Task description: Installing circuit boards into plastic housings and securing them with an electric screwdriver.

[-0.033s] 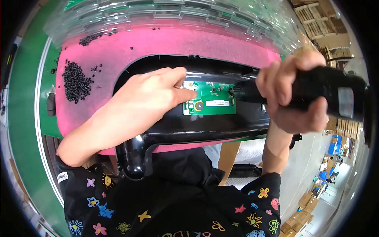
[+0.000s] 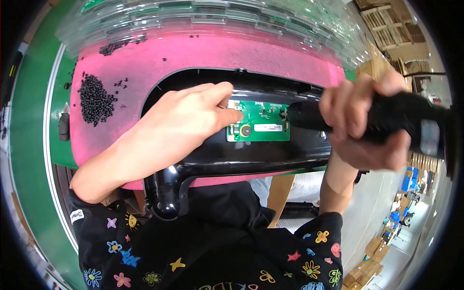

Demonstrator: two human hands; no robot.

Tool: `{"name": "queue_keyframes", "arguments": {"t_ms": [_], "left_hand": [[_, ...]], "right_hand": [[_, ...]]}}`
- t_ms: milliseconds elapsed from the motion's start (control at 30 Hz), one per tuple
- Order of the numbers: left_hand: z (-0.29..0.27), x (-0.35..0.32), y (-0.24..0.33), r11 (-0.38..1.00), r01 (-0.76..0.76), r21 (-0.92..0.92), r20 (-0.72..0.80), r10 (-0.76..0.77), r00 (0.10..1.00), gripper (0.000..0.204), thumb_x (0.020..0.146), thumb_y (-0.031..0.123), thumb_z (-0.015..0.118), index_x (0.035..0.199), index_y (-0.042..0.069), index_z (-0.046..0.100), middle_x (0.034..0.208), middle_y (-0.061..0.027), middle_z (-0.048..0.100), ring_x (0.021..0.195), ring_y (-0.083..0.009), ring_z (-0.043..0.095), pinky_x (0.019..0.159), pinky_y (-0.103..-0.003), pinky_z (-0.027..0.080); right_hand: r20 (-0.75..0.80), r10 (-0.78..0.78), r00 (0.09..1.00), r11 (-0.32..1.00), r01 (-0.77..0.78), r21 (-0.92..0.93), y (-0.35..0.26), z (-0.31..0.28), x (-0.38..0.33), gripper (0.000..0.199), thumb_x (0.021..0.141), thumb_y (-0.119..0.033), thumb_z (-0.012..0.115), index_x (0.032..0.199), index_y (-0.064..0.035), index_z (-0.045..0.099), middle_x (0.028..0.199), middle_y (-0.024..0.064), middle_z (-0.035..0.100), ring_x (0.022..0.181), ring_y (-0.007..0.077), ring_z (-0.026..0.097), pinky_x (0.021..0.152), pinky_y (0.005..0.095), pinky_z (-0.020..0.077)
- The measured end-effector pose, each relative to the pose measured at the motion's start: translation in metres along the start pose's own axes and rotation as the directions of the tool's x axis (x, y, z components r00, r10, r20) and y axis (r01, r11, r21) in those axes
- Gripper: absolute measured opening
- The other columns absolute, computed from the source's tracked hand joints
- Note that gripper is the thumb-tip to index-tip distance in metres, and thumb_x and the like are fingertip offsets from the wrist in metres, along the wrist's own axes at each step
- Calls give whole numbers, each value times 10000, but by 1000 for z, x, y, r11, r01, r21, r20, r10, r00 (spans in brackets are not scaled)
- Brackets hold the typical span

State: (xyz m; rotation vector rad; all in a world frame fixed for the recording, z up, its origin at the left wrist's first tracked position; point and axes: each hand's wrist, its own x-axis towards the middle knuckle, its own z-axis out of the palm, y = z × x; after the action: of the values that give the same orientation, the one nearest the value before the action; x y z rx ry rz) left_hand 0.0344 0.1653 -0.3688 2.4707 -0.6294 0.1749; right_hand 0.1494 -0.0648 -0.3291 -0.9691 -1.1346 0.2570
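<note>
A green circuit board (image 2: 263, 123) sits inside a black plastic housing (image 2: 270, 154) that lies on a pink foam mat (image 2: 203, 58). My left hand (image 2: 188, 123) rests on the housing, its fingertips pressing the board's left edge. My right hand (image 2: 362, 121) grips a black electric screwdriver (image 2: 386, 121), whose tip touches the board's upper right corner.
A heap of small black screws (image 2: 94, 99) lies at the mat's left, with loose ones scattered near it. Stacked clear plastic trays (image 2: 217, 19) line the far side. The green bench edge (image 2: 29, 121) runs along the left. Wooden pallets (image 2: 386, 24) and cardboard boxes stand at right.
</note>
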Motion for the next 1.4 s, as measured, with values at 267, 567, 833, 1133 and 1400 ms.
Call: {"name": "queue_keyframes", "arguments": {"t_ms": [267,567,833,1133,1400], "left_hand": [[-8,8,2,752,22,-659,-122,-136,983,336,809,-142,612,1085,22,713,931,-80,686,863,-136,711,550,-211,560],[-6,7,-1,730,-2,-684,-120,-110,987,319,795,-147,605,1068,-16,701,955,-110,714,856,-163,715,579,-225,573],[-4,6,-3,795,-69,-602,-209,-74,975,294,761,-127,655,1028,-13,705,928,-108,725,819,-173,714,580,-258,566],[1,8,-8,896,-233,-377,-337,102,936,255,718,-71,750,961,-14,696,876,-128,712,774,-261,709,624,-305,563],[-1,6,-12,930,-303,-210,-424,192,885,239,716,-110,728,936,-29,682,855,-136,696,766,-263,707,651,-314,584]], "right_hand": [[-227,-148,963,969,187,161,-26,57,13,444,794,-356,714,1072,-87,495,668,-49,551,500,35,515,565,180,435],[-237,-165,957,976,193,98,-20,66,15,439,812,-378,727,1075,-109,500,658,-59,550,511,32,531,562,177,453],[-253,-221,942,964,250,88,-18,68,14,460,815,-390,741,1084,-97,508,656,-63,553,521,34,530,562,183,449],[-165,-187,968,979,198,52,-14,62,17,502,810,-409,751,1105,-89,500,674,-42,559,499,42,518,491,171,409],[-26,-33,999,998,34,59,-9,50,18,581,856,-497,669,1215,-85,473,739,-22,520,573,76,502,577,248,386]]}}
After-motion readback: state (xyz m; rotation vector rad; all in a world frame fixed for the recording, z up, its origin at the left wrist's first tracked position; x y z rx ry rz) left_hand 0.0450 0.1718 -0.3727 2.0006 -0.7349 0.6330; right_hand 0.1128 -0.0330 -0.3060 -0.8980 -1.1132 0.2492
